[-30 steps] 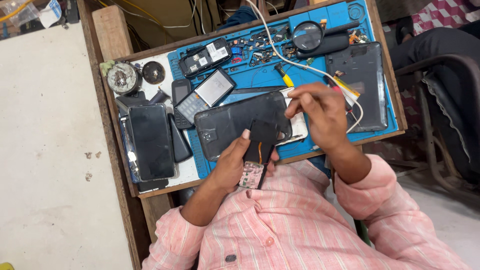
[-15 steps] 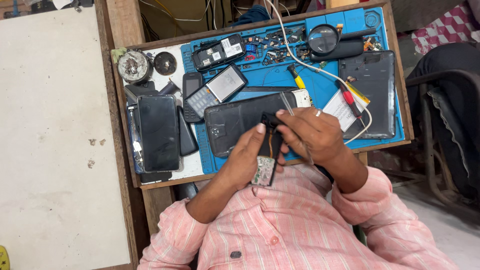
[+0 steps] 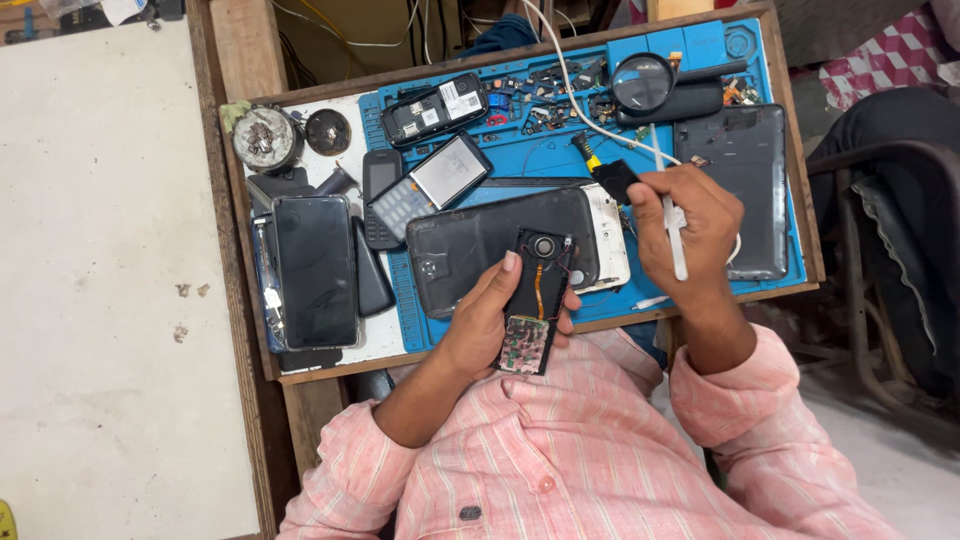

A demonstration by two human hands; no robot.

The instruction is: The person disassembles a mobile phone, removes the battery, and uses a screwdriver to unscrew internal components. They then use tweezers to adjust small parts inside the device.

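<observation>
My left hand (image 3: 492, 312) grips a small opened phone (image 3: 535, 296) with its back off, showing a round speaker, thin wires and a circuit board at the near end. It is held just above a large black phone back cover (image 3: 480, 240) on the blue mat (image 3: 700, 290). My right hand (image 3: 688, 222) is shut on a thin white stick-like tool (image 3: 672, 225), raised to the right of the opened phone, close to a small black brush head (image 3: 612, 178).
A black smartphone (image 3: 315, 270) lies at the mat's left, a keypad phone (image 3: 380, 198) and a battery (image 3: 450, 172) behind. A magnifier (image 3: 643, 84), small parts, a white cable (image 3: 560, 70) and a dark tablet back (image 3: 730, 180) sit further back and right. A chair (image 3: 890, 250) stands right.
My right hand has lifted off the opened phone and moved right, now holding the white tool upright. The left hand keeps the phone in about the same place.
</observation>
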